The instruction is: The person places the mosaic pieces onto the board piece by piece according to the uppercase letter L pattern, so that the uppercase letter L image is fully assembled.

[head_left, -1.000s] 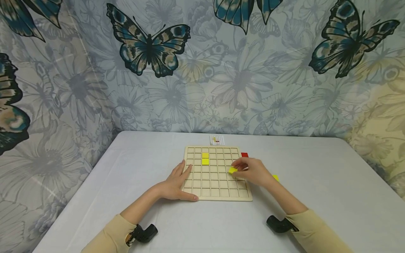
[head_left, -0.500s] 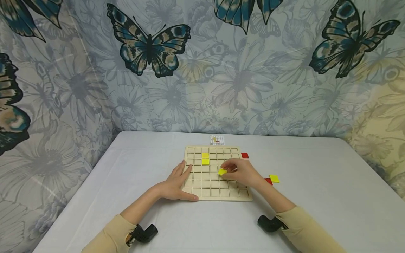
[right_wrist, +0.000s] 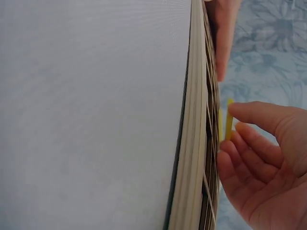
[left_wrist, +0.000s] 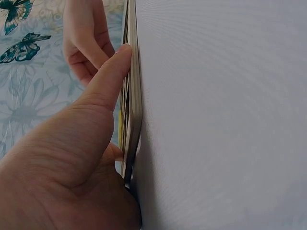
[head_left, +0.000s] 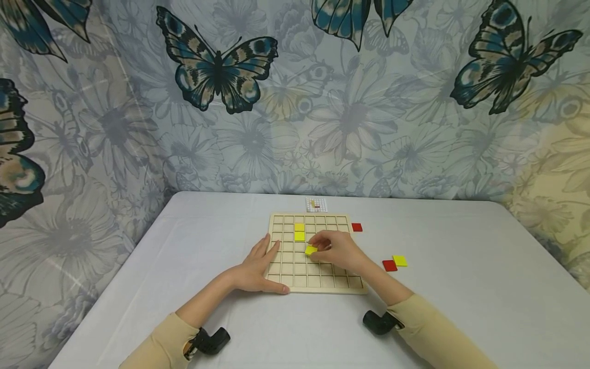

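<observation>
A wooden grid board [head_left: 320, 281] lies on the table, with two yellow square tiles [head_left: 299, 231] one below the other in its upper cells. My right hand [head_left: 338, 250] pinches another yellow tile [head_left: 311, 250] between thumb and fingers, just over the board, a little below and right of those two. In the right wrist view this held tile [right_wrist: 229, 120] stands edge-on at the fingertips, apart from the board. My left hand [head_left: 253, 269] rests on the board's left side, fingers spread and straight, its thumb along the front edge. The left wrist view shows that thumb [left_wrist: 103, 79] against the board's edge.
Right of the board, a red tile [head_left: 389, 265] touches a yellow tile [head_left: 399, 261]. One more red tile [head_left: 357, 227] lies by the upper right corner. Behind the board is a small printed grid card [head_left: 316, 204]. A white cloth [head_left: 461, 287] covers the table.
My right hand has carried the yellow tile leftward across the board. The red tile under the right forearm has come into full view. My left hand has stayed put.
</observation>
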`<state>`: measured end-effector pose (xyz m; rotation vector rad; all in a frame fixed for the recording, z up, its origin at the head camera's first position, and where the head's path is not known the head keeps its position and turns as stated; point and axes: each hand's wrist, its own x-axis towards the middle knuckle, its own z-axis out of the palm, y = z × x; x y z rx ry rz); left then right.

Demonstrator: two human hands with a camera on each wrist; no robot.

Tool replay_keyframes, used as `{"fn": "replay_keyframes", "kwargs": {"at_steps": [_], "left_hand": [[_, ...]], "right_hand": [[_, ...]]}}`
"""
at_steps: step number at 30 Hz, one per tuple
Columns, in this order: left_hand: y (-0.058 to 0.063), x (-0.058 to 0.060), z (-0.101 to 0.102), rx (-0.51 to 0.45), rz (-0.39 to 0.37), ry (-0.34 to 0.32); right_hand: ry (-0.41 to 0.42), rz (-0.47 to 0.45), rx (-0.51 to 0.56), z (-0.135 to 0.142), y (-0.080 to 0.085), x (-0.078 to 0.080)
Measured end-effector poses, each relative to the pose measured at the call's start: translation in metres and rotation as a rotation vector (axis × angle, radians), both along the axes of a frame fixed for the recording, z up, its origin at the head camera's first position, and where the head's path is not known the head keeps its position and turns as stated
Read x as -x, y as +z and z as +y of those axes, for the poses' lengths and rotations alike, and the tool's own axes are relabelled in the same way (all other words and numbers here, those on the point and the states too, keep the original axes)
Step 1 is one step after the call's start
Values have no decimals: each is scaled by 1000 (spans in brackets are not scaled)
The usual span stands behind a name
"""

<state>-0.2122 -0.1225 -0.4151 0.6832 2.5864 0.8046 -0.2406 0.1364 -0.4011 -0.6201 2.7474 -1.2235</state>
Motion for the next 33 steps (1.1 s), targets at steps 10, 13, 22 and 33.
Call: {"fn": "replay_keyframes", "kwargs": {"at_steps": [10, 13, 22, 33], "left_hand": [[-1, -1, -1, 14, 4, 1], [-1, 0, 0, 9, 7, -3], [0, 1, 1, 3, 10, -4], [-2, 1, 0, 14, 18, -9]], "right_hand": [[44, 57, -44, -12, 1, 6], [60, 93, -69, -15, 2, 7], [115, 147, -85, -22, 2, 12], [146, 167, -93, -24, 2, 14]]}}
